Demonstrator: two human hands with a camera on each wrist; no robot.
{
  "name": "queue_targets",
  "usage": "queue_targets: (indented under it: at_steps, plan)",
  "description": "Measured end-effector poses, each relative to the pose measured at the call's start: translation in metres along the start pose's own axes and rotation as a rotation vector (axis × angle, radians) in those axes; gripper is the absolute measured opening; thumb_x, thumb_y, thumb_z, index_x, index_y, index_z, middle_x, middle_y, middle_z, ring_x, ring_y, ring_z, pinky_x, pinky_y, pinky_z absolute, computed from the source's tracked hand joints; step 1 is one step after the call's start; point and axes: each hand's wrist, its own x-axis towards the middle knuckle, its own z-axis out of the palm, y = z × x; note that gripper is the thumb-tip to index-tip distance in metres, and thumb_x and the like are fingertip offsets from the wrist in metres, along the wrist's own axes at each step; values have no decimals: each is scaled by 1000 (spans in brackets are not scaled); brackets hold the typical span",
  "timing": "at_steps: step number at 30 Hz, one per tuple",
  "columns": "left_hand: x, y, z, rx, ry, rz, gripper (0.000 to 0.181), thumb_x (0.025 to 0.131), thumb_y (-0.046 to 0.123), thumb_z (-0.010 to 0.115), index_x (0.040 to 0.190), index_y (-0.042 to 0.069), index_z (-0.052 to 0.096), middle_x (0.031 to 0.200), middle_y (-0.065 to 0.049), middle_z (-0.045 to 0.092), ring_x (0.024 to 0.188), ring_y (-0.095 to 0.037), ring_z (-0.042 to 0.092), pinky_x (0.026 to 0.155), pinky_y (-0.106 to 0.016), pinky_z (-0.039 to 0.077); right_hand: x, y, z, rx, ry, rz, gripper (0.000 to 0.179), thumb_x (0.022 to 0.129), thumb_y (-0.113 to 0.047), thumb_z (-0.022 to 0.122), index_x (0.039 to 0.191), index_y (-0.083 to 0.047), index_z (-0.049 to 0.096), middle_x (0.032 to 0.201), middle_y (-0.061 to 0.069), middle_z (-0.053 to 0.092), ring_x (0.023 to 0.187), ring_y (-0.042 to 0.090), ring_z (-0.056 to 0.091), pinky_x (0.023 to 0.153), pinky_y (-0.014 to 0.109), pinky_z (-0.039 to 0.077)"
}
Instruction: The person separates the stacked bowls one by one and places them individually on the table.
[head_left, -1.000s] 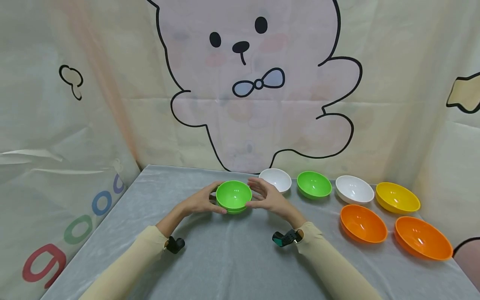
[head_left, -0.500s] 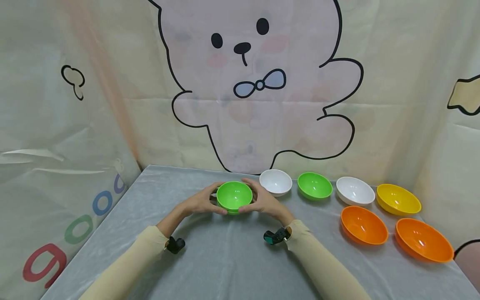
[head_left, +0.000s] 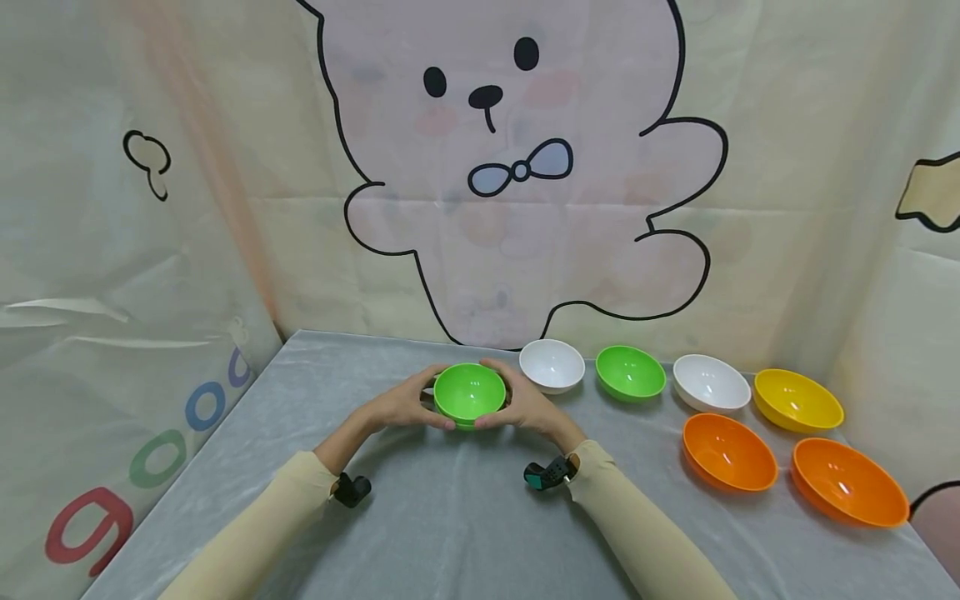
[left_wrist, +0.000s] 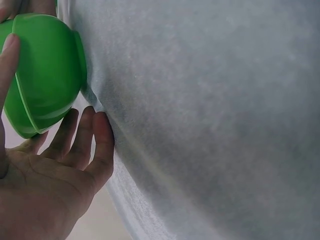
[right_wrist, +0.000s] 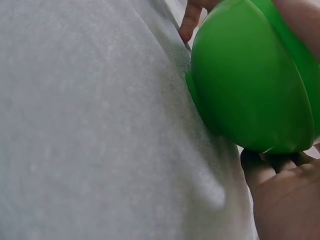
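Two nested green bowls (head_left: 469, 392) stand near the middle of the table; both wrist views show the upper bowl's rim above the wall of the lower green bowl (left_wrist: 47, 70). The foot of the lower bowl (right_wrist: 245, 85) meets the cloth. My left hand (head_left: 401, 402) holds the stack from the left, thumb at the front and fingers curved round the side. On the opposite side, my right hand (head_left: 528, 406) grips it the same way, its thumb near the front rim. The far fingertips are partly hidden behind the bowls in the head view.
Along the back right stand a white bowl (head_left: 552, 365), a green bowl (head_left: 631, 372), another white bowl (head_left: 711, 382) and a yellow bowl (head_left: 798, 400). Two orange bowls, one inner (head_left: 730, 452) and one outer (head_left: 850, 482), sit before them. Grey cloth (head_left: 450, 525) covers the table.
My right hand has come in leftward and taken hold of the green bowls' right side. My left hand has stayed at the left side. The other bowls have kept their places.
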Motion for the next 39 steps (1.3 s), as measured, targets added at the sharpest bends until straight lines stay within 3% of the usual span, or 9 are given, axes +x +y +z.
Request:
queue_targets:
  at_steps: [14,21,26,36,39]
  plan:
    - [0,1,-2,6,-4,-8,94,84,13,86,158,4,28,149,-16,41,135,-35,43,103,-47,45,0,-5,0,2,-6,-41,92,77,-6,90,153,-6,39,140,14,50,124,28,51,102,43,45]
    - [-1,1,-3,8,-10,-22,95,84,12,86,159,5,26,151,-17,40,136,-36,41,104,-47,44,2,-3,2,-69,8,-38,97,75,-13,92,155,-8,37,141,12,50,124,27,50,103,46,42]
    - [1,1,-2,16,-16,-17,95,85,13,85,159,4,26,151,-18,39,135,-37,43,103,-46,45,2,-1,2,-86,34,-41,99,72,-8,93,155,-6,38,141,15,51,124,30,50,105,47,39]
    - [0,2,-2,13,-17,-13,93,86,12,85,158,3,27,150,-20,40,133,-39,44,102,-48,46,-10,-38,4,-88,39,-67,93,72,-6,91,149,7,40,135,25,53,120,38,52,102,50,43]
    - [1,2,-2,4,-20,-30,92,85,12,85,157,4,28,147,-19,43,131,-37,48,102,-47,46,-5,-26,2,-82,60,-98,91,71,-7,92,148,1,44,133,18,56,118,33,55,100,48,45]
